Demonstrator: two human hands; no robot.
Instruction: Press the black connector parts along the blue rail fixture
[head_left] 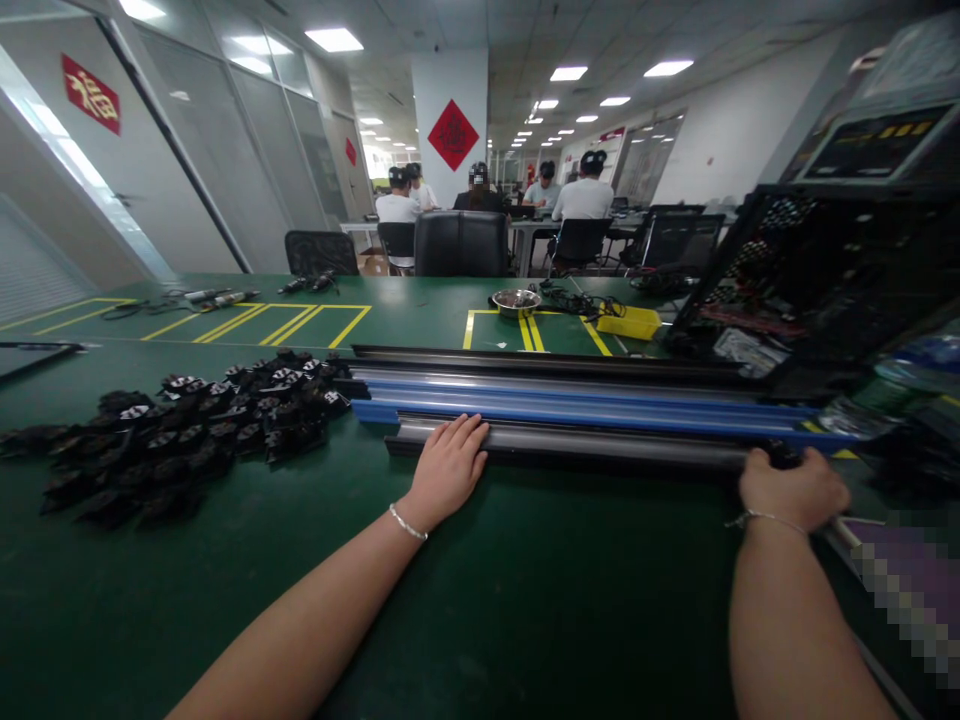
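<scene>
A long black channel-shaped rail [600,442] lies crosswise on the green table. My left hand [450,465] is closed over its left part, fingers across the top and thumb on the near side. At the rail's right end, my right hand [793,485] is closed around a small black piece [784,456], mostly hidden by the fingers; whether it touches the rail I cannot tell. Just behind lie a blue rail [570,401] and another black rail [525,358], roughly parallel. To the left spreads a heap of small black parts [225,425], some with white marks.
Behind the rails are a metal bowl [516,301], black cables [577,298] and a yellow tray [628,321]. A dark open equipment case [810,270] stands at right. Cabled tools [217,298] lie at back left. Several people sit at farther tables beyond a black chair [460,243].
</scene>
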